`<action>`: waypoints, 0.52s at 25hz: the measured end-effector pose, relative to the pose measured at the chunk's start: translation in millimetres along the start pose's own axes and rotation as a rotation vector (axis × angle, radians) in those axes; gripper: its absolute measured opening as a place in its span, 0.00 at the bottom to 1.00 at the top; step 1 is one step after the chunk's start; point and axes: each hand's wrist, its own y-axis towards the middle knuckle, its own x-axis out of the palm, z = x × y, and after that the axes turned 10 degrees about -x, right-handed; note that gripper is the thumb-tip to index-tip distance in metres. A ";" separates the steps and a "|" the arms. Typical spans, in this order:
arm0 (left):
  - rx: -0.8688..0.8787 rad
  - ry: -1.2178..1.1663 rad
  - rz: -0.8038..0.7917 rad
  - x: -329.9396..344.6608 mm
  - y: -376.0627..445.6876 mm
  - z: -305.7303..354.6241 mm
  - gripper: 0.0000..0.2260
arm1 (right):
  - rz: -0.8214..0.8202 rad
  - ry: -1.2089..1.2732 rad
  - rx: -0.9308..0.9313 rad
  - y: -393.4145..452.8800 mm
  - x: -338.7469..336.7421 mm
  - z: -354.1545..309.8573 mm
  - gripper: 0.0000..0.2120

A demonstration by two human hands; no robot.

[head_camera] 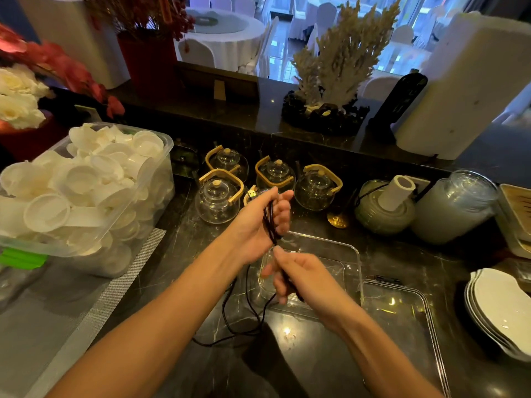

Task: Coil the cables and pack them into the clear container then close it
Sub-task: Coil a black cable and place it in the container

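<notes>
Black cable (270, 222) hangs upright above the clear container (352, 254): our left hand (258, 222) curls round its loops, our right hand (298, 277), nearer the container, pinches the slack trailing down.

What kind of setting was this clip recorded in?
Most likely a restaurant or banquet hall service counter. Behind the dark marble counter stand round tables with white cloths and covered chairs; glass teapots and stacked white plates sit on the counter.
</notes>
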 end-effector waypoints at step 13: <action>-0.284 0.188 -0.224 -11.3 1.6 -15.4 0.22 | 0.135 0.526 -0.062 0.3 -21.3 30.2 0.09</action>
